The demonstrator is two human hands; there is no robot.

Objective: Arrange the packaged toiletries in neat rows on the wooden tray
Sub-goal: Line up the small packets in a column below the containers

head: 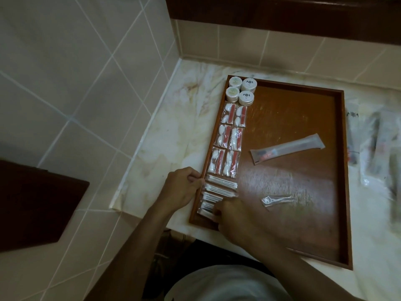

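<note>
Fingers [217, 211] of the right hand [235, 216] are laid on the nearest cotton-swab packets [211, 202]; whether they pinch one cannot be told through blur. Fingers of the left hand [181, 187] are curled against the wooden tray [345, 170] rim, touching the packets' left ends. Each packet's long axis runs across the column, between both hands, the right hand being nearer. Beyond the fingers lie cotton-pad packets [226, 137] and round tubs [240, 91]; to their right a toothbrush packet [286, 148] lies askew.
</note>
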